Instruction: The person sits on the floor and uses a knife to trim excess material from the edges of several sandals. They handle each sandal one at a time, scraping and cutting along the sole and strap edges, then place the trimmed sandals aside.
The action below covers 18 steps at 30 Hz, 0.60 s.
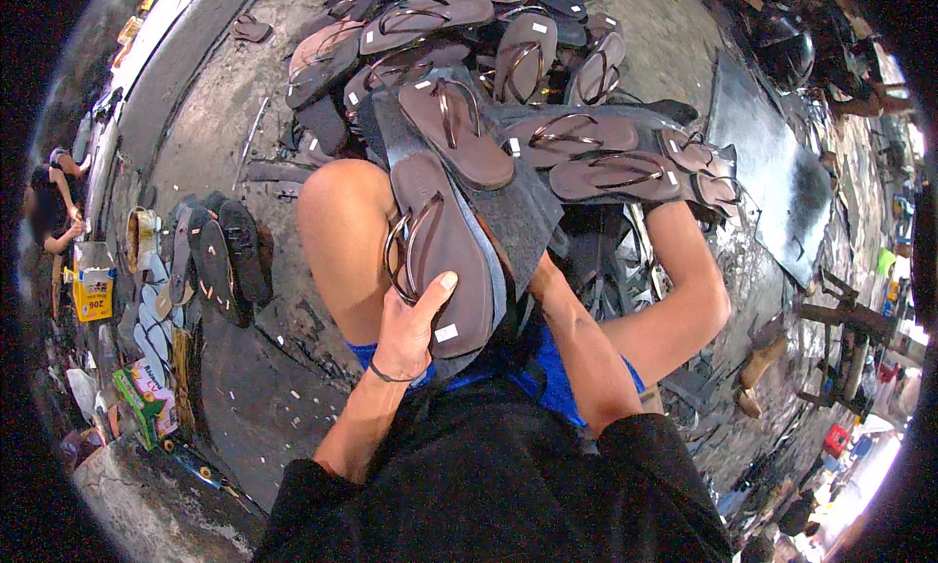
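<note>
A brown flip-flop [454, 255] with a shiny dark thong strap lies lengthwise over my lap, its small white sticker at the heel. My left hand [405, 326] is closed around its near left edge, thumb pressed on top of the footbed. Of my right hand [542, 278], only the wrist end shows; its fingers disappear behind a dark grey sheet [523, 211] beside the flip-flop. Just beyond, a second brown flip-flop [459, 138] rests on dark material. To its right, two more brown flip-flops [576, 138] lie above my right knee.
A heap of brown flip-flops [425, 23] covers the floor ahead. Several dark soles [234, 255] stand at left, near a yellow box [93, 291]. A large dark sheet [767, 162] lies at right, by a wooden stand [850, 319]. Another person [51, 206] sits far left.
</note>
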### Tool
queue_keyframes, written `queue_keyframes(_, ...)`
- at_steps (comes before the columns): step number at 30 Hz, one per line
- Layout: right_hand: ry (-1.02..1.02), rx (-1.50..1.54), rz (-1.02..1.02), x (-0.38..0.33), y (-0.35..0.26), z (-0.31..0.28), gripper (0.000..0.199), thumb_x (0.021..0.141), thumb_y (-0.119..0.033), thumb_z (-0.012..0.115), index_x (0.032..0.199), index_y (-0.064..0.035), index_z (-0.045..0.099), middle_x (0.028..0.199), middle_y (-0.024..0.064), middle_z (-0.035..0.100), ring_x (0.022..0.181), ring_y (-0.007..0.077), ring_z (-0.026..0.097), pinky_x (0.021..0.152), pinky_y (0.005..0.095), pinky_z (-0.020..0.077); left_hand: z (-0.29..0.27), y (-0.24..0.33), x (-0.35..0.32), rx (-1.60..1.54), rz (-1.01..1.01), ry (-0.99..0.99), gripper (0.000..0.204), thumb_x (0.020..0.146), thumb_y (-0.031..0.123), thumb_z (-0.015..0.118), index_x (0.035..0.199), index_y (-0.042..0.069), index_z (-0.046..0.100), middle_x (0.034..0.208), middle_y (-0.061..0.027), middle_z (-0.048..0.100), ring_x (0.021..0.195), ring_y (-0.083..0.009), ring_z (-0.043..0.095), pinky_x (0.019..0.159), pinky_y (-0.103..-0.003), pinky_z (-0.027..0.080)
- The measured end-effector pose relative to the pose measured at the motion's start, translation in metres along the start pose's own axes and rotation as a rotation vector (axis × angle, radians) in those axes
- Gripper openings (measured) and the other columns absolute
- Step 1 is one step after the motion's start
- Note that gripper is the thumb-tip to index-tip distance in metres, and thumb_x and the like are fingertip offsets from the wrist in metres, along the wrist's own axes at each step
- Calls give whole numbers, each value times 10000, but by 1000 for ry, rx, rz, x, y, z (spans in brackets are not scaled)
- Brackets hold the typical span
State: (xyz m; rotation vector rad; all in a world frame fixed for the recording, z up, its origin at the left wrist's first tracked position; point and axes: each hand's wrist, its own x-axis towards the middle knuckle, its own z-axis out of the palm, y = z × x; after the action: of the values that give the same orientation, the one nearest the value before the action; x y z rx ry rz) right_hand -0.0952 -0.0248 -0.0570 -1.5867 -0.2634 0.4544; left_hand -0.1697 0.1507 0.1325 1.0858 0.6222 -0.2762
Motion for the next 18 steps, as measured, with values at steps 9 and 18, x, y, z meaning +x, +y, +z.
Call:
queue_keyframes(9,13,-92,57,32,-34,14,374,994,-237,543,1315,-45,543,1281,164,571,1198,293,550,1032,415,415,-1,8,0,-32,-23,43,461,914,142,695,1325,-7,549,1195,-75,655,1030,-156,638,905,-319,525)
queue_keyframes(18,36,-264,-74,91,-46,47,355,977,-275,538,1219,-19,584,1149,217,608,1097,348,597,935,450,461,-10,14,-12,42,-104,47,478,900,138,704,1317,-30,541,1168,-100,663,997,-185,656,887,-341,541)
